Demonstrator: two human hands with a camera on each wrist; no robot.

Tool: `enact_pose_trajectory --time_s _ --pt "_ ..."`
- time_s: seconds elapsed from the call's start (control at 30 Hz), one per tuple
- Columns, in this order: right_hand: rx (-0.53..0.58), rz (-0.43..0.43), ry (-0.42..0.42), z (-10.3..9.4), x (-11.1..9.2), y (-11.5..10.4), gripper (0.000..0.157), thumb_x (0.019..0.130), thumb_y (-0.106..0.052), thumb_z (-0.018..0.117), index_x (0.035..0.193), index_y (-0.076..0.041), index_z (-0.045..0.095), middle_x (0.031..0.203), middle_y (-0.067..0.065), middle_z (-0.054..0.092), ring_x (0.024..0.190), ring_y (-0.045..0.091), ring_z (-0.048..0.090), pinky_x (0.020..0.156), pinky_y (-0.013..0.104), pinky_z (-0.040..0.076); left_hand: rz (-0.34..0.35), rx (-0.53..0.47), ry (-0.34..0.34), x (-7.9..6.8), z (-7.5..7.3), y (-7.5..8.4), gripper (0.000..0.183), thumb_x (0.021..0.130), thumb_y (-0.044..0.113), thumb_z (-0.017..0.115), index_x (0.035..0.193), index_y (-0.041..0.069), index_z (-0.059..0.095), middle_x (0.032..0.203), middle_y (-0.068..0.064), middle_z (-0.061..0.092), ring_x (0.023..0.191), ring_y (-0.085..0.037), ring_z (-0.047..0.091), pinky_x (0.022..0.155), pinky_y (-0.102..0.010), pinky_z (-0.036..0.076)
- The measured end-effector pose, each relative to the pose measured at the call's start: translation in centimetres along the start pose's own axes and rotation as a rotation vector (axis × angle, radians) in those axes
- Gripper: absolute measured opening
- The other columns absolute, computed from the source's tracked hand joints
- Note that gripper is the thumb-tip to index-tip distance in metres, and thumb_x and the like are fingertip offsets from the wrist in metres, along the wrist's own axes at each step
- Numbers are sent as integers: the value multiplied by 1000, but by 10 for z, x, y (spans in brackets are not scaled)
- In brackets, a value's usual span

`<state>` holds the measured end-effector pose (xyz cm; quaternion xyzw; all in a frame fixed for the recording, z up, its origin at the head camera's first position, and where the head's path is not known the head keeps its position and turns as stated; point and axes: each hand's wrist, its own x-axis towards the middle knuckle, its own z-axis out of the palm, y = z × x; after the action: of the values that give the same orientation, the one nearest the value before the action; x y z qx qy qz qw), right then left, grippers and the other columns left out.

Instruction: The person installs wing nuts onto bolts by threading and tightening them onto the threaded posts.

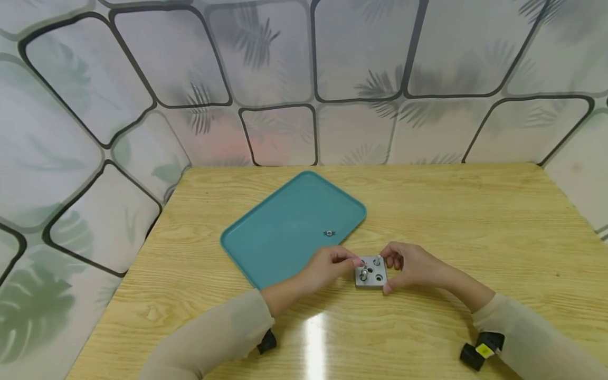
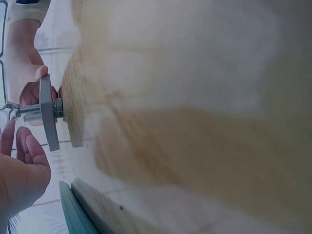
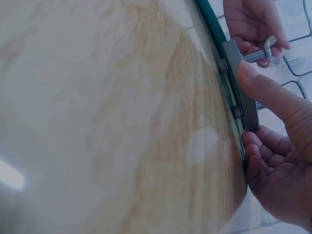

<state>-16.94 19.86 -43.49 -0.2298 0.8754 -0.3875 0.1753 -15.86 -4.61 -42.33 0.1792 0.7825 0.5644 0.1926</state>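
"While you look at the surfaces, which materials can you name?"

"I see a table of yellow-brown wood point(image 1: 475, 211) with wavy grain and a glossy shine. On it lies a teal rectangular tray point(image 1: 290, 216), smooth, with rounded corners and a raised rim."

"And the hands — how are they posed?"

"They come out of beige cloth sleeves point(image 1: 214, 330), one from each side. The right hand point(image 1: 418, 266) grips a square grey metal block point(image 1: 374, 271) by its right side, the thumb at the near corner and bent fingers at the far one. The left hand point(image 1: 328, 267) has its fingertips at the far left corner; whether they pinch something, I cannot tell."

"Where is this block, and how does it look?"

"It is between both hands, just in front of the tray. Its face is flat, with round holes. Two silver threaded bolts point(image 3: 253, 57) pass through it — their thick ends show underneath — and one bears a silver wing nut point(image 3: 268, 50) near its tip. Another small silver winged nut point(image 1: 329, 233) lies on the tray, near the right edge."
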Motion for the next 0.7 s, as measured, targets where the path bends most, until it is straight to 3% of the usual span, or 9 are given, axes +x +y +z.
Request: enact_pose_trajectory --time_s 0.23,0.4,0.7 --pt "6 -14 1 0 0 0 61 61 -30 89 104 0 58 81 2 53 71 11 46 61 23 41 2 -80 -76 -2 0 0 24 79 6 76 101 -1 70 94 -8 63 75 -3 57 69 -17 49" --pt "1 -9 2 1 0 1 61 61 -31 89 104 -1 58 81 1 53 71 12 47 61 23 42 4 -74 -105 -2 -1 0 24 80 4 75 103 -1 69 96 -9 62 76 -3 57 70 -16 48" --pt "3 -4 6 1 1 2 62 60 -31 90 104 -1 59 82 1 53 72 11 48 62 23 42 -4 -69 -29 2 -4 -6 20 83 6 71 100 -3 68 91 -10 67 75 -4 56 68 -18 47"
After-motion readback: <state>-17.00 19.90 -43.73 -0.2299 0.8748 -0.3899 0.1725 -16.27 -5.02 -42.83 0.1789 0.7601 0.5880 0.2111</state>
